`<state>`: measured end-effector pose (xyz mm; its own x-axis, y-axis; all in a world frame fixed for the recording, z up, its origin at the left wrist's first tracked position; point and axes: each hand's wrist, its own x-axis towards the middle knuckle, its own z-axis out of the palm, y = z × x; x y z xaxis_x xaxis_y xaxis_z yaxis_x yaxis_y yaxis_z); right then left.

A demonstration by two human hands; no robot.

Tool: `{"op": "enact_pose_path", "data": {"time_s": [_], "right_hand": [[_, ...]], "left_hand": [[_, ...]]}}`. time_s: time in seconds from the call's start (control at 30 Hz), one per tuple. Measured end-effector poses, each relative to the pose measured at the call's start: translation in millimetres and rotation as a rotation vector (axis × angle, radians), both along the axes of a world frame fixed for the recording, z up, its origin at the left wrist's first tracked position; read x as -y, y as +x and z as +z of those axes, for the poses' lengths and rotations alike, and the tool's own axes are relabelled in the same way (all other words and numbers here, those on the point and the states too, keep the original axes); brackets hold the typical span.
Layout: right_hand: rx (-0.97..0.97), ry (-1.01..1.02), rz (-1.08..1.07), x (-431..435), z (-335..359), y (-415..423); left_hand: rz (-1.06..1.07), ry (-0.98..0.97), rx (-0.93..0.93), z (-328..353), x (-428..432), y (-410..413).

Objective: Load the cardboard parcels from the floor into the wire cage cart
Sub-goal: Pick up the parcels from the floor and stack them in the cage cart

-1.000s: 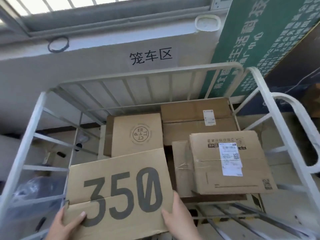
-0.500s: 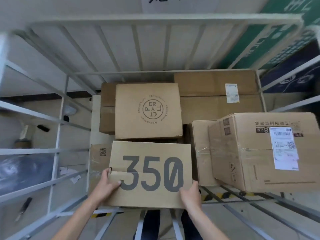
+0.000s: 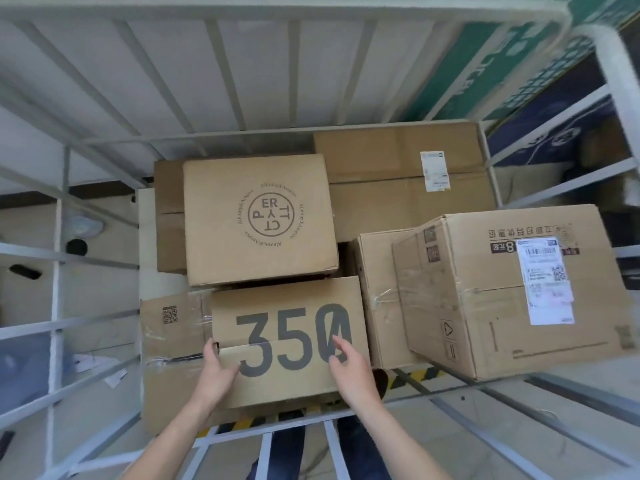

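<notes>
White cage bars frame the scene, with a green signboard (image 3: 491, 60) leaning beyond the far right corner. I look down into the wire cage cart (image 3: 221, 64) from its near side, where cardboard parcels are packed close together. My left hand (image 3: 216, 370) rests open against the left edge of the "350" box (image 3: 298, 317), fingers spread, clamped on nothing. My right hand (image 3: 349, 368) lies over the last digit, fingers apart too; whether it touches the lid I cannot tell. The "350" box sits on a taped box with a QR code (image 3: 173, 327), whose left part shows beside it. Just behind stands the box with a round printed logo (image 3: 258, 220), resting on a plainer carton (image 3: 168, 216). A wide flat carton with a small label (image 3: 408, 174) fills the far right corner. A large labelled carton (image 3: 512, 292) sits tilted at right, against another taped box (image 3: 375, 296). Yellow-and-black floor tape (image 3: 412, 375) shows through the cart's bottom bars.
</notes>
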<state>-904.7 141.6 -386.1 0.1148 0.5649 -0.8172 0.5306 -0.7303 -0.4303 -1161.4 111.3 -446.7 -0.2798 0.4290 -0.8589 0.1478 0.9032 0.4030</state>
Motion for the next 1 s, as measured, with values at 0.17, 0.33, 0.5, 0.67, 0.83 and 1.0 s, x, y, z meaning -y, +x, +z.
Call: {"op": "enact_pose_path", "data": {"time_s": [0.17,0.33,0.5,0.67,0.83,1.0], "right_hand": [[-0.117,0.0,-0.002,-2,32,1],[-0.227,0.146,-0.025,-5,92,51],[-0.192,0.327,-0.206,-15,133,150],[0.0,0.636,-0.472,-24,154,263],[0.327,0.681,-0.67,-39,138,382],[0.063,0.279,-0.429,-59,100,432]], "left_hand": [[-0.001,0.042,-0.147,15,-13,22],[-0.13,0.177,-0.236,55,-26,70],[-0.232,0.251,-0.138,90,-46,138],[-0.244,0.299,-0.089,114,-75,214],[-0.153,0.371,-0.102,144,-116,284],[-0.006,0.304,0.097,157,-137,333]]}}
